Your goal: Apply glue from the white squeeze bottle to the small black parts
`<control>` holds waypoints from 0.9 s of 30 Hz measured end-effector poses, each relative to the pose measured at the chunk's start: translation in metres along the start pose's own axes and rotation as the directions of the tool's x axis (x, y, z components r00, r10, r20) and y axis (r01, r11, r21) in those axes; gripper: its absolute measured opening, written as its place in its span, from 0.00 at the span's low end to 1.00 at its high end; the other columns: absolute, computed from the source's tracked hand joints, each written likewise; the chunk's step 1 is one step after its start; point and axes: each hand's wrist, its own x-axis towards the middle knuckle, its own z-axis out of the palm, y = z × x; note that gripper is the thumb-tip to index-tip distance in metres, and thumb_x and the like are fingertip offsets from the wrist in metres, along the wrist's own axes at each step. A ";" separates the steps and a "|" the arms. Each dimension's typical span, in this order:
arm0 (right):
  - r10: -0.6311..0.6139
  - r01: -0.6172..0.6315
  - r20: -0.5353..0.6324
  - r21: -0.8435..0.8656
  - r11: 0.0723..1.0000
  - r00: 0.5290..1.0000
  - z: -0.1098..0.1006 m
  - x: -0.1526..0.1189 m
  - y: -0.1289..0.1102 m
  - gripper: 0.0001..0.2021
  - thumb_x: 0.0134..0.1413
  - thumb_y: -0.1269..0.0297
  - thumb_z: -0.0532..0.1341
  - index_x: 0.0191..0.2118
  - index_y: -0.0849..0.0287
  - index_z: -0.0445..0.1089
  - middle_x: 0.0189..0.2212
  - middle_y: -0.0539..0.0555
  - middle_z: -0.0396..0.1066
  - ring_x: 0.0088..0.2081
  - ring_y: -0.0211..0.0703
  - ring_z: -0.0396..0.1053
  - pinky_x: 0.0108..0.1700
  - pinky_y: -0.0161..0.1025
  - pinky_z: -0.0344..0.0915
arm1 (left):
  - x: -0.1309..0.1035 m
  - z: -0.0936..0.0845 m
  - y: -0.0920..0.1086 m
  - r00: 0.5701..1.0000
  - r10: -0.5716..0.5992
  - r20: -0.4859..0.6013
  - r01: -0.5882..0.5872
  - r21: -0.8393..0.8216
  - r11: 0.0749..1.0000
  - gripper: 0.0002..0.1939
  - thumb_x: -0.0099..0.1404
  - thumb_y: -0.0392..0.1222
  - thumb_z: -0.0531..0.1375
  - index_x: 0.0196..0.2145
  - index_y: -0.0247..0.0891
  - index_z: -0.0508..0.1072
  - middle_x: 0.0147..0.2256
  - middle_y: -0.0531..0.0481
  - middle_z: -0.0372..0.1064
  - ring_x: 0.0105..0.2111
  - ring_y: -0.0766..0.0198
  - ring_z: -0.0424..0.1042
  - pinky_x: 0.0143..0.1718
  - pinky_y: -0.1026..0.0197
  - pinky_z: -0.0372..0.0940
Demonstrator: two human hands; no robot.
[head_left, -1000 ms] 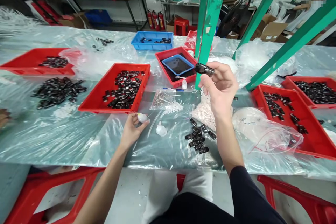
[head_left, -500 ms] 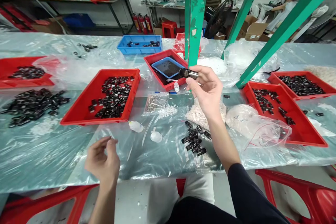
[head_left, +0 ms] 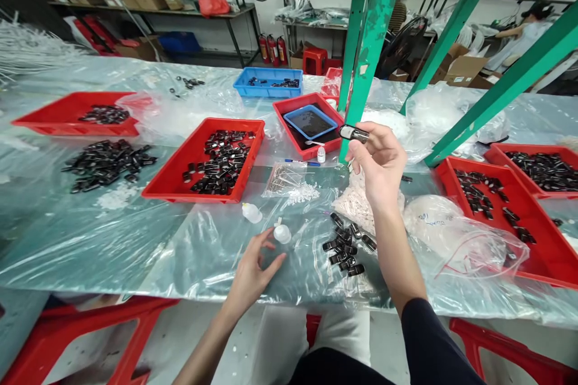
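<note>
Raised over the table, my right hand [head_left: 383,165] pinches a small glossy black part [head_left: 353,133] with a rounded end; its exact kind does not show. My left hand [head_left: 254,271] holds nothing, its thumb and fingers apart, just below a small white squeeze bottle [head_left: 282,233]. Whether the fingertips touch that bottle I cannot tell. A second squeeze bottle [head_left: 251,213] with a yellowish tint lies farther up and left. Several similar black parts [head_left: 345,246] lie in a loose pile under my right forearm, beside a bag of pale small pieces [head_left: 356,204].
Red trays [head_left: 158,189] with black parts stand left and right. A green post [head_left: 365,66] rises behind my right hand. A clear bag [head_left: 451,234] overlaps the right tray. Swabs in a bag [head_left: 284,179], a pen [head_left: 302,163] and a small bottle [head_left: 321,154] lie mid-table.
My left hand has moved right, towards the white squeeze bottle, and its fingers have spread. My right hand still holds the black part, now turned to show a pale face. The view has shifted left.
</note>
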 end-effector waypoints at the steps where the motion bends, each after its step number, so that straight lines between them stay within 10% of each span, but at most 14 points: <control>1: 0.001 -0.001 0.004 0.003 1.000 1.000 0.000 0.000 0.001 0.17 0.58 0.50 0.71 0.47 0.51 0.72 0.36 0.50 0.74 0.27 0.39 0.70 0.28 0.39 0.70 | 0.004 0.001 0.000 1.000 0.007 0.013 -0.007 0.014 1.000 0.31 0.65 0.56 0.65 0.62 0.45 0.69 0.40 0.49 0.72 0.22 0.66 0.62 0.28 0.58 0.67; 15: 0.027 -0.029 0.024 0.074 0.997 0.999 -0.004 0.004 0.002 0.14 0.58 0.56 0.70 0.47 0.51 0.71 0.32 0.48 0.71 0.27 0.37 0.67 0.26 0.38 0.65 | 0.029 0.005 -0.002 0.991 0.133 0.012 -0.133 0.039 0.990 0.22 0.66 0.60 0.65 0.48 0.41 0.79 0.31 0.52 0.66 0.27 0.64 0.64 0.32 0.60 0.66; 22: 0.088 -0.089 0.018 0.095 0.991 0.996 -0.004 0.003 -0.003 0.17 0.54 0.53 0.71 0.46 0.52 0.73 0.35 0.49 0.74 0.26 0.36 0.67 0.26 0.37 0.66 | 0.048 -0.022 0.053 0.945 0.327 -0.021 -0.325 -0.203 0.924 0.13 0.66 0.47 0.67 0.46 0.40 0.76 0.47 0.43 0.79 0.46 0.55 0.79 0.44 0.58 0.73; 27: 0.107 -0.112 0.041 0.135 0.984 0.993 -0.002 0.003 -0.004 0.17 0.53 0.54 0.72 0.46 0.53 0.74 0.34 0.48 0.74 0.26 0.35 0.66 0.26 0.36 0.65 | 0.088 -0.034 0.104 0.910 0.385 -0.154 -0.406 -0.519 0.752 0.16 0.66 0.50 0.68 0.48 0.40 0.77 0.40 0.45 0.81 0.36 0.56 0.81 0.37 0.57 0.76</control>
